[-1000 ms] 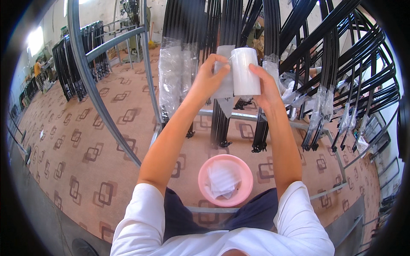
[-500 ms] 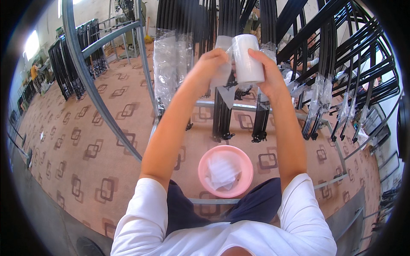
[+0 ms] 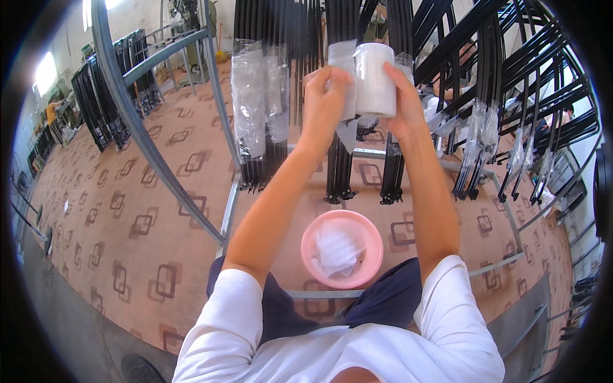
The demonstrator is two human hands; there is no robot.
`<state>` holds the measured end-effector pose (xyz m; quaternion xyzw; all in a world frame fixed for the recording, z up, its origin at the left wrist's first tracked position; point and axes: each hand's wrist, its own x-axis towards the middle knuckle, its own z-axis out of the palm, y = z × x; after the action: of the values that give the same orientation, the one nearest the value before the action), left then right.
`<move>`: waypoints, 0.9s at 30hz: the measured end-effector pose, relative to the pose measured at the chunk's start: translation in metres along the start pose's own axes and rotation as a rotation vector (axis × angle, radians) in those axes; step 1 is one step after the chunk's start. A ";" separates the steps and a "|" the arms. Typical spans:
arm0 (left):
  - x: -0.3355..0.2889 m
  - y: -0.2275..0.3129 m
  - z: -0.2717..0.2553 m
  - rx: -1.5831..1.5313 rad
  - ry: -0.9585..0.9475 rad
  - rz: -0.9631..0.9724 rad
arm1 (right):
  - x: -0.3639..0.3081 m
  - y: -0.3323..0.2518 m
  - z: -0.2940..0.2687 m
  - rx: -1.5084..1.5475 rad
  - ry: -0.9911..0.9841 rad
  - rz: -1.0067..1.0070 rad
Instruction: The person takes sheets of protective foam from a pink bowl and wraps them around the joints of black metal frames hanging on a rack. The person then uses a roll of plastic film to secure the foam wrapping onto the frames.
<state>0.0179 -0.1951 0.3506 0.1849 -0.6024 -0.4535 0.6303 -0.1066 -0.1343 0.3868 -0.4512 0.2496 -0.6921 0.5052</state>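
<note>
My right hand [image 3: 406, 105] grips a roll of clear plastic film [image 3: 375, 82], its thumb along the roll's right side. Just left of the roll, the closed fingers of my left hand [image 3: 324, 96] press at the edge of a thin white sheet [image 3: 347, 56]. What those fingers pinch is too small to make out. That sheet lies against a bundle of black bars [image 3: 338, 169] hanging in front of me, and its lower corner sticks out below my left hand. To the left, clear plastic [image 3: 248, 102] covers the neighbouring black bars.
A pink basin [image 3: 308, 262] holding white sheets [image 3: 337, 249] stands on the patterned carpet between my knees. Grey metal frame posts [image 3: 153, 150] rise at my left. Many black bars, some plastic-wrapped [image 3: 476, 137], lean at the right. Another person [image 3: 52, 112] is far left.
The roll and my right hand have shifted slightly up. My left hand, blurred before, has come in closer to the sheet with its fingers curled. The view has moved a little.
</note>
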 end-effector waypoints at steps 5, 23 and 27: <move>-0.019 0.010 0.013 -0.158 0.021 -0.021 | 0.003 0.008 -0.026 0.289 -0.248 0.011; -0.015 0.010 0.012 0.430 -0.013 0.264 | 0.004 -0.011 -0.008 0.081 -0.086 -0.117; -0.023 0.017 0.017 0.381 -0.007 0.276 | -0.007 0.002 0.006 0.148 0.029 -0.135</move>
<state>0.0114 -0.1626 0.3539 0.2149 -0.6990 -0.2419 0.6378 -0.1003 -0.1282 0.3856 -0.4183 0.1739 -0.7477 0.4856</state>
